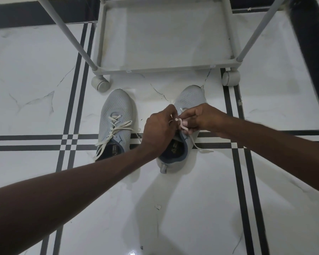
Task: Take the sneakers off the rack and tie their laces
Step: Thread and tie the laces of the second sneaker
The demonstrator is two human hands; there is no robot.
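Grey mesh sneaker (189, 100), its flat cream lace (182, 126) pinched between both hands (158, 126) (204, 118).

Grey sneakers, white marble floor

My left shoe (116, 118) and right shoe (189, 100) are pale grey mesh, navy lining, cream laces (118, 127). Floor (35, 70) is white marble with thin grey veins, crossed by double black stripes. Rack (162, 70) is light grey, wheels same.

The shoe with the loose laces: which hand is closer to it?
Left. The left hand is just beside the loose-laced sneaker, on its right; the right hand is farther right, over the other sneaker, both pinching its lace.
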